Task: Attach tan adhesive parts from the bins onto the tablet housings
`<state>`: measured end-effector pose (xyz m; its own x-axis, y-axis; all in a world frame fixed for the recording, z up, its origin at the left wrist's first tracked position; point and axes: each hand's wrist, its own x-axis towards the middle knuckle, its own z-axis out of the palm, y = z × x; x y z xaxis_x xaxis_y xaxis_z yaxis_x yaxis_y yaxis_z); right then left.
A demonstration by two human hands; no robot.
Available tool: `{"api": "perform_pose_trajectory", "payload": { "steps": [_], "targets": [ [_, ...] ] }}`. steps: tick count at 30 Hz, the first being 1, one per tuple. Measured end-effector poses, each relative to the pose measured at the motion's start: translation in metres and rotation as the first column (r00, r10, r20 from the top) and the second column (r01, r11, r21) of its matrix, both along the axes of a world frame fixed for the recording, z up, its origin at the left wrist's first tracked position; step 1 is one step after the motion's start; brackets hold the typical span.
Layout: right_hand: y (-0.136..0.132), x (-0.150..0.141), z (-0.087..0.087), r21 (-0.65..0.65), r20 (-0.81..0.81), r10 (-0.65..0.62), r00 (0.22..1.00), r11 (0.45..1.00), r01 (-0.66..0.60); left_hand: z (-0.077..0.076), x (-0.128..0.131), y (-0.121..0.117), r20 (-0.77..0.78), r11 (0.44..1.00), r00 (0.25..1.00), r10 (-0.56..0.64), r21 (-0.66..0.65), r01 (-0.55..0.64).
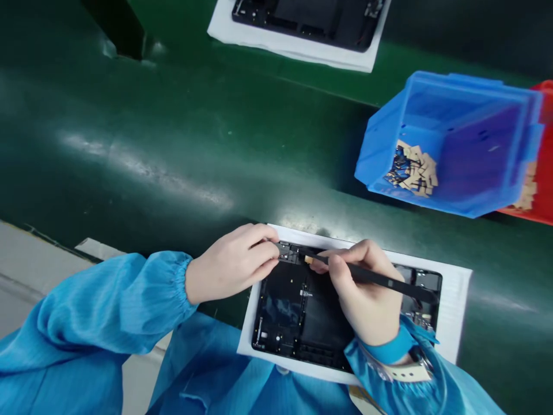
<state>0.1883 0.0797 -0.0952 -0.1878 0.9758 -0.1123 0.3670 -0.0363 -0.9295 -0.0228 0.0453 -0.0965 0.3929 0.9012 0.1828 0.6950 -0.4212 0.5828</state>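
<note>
A black tablet housing (324, 311) lies on a white foam sheet (455, 311) at the front edge of the bench. My left hand (239, 259) is at the housing's far left corner, its fingers closed against a small dark grey part (287, 252). Whatever its fingertips pinch is hidden. My right hand (369, 288) grips black tweezers (389, 280) like a pen, over the housing's far edge. The tweezers' tips reach the grey part, beside a small yellowish tab (308, 260). My right hand covers part of the housing's middle.
A blue bin (384, 147) on the right holds small parts with beige tabs (421, 173). Partly behind it is a red bin (545, 190). Across the green bench (194, 127), another housing (311, 23) rests on white foam. A dark post (121, 29) stands at the upper left.
</note>
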Motion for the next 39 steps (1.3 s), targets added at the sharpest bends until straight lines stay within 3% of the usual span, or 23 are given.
{"api": "perform_pose_trajectory", "payload": {
  "steps": [11,27,35,39],
  "targets": [
    [0.000,-0.002,0.000,-0.017,0.003,-0.013,1.000,1.000,0.013,0.001,0.001,0.002,-0.027,1.000,0.999,-0.020,0.010,0.020],
    [0.000,-0.001,-0.001,0.101,0.192,0.026,0.981,0.994,-0.046,0.000,0.001,0.004,-0.056,0.999,0.997,-0.050,0.001,0.050],
    [0.002,0.002,-0.001,0.151,0.219,0.067,0.973,0.983,-0.102,0.005,0.009,-0.001,-0.371,0.990,0.926,-0.065,0.094,0.107],
    [0.001,0.008,-0.003,0.111,0.172,0.062,0.983,0.990,-0.082,0.008,0.013,-0.003,-0.428,0.980,0.904,-0.025,0.168,0.107]
  ]
}}
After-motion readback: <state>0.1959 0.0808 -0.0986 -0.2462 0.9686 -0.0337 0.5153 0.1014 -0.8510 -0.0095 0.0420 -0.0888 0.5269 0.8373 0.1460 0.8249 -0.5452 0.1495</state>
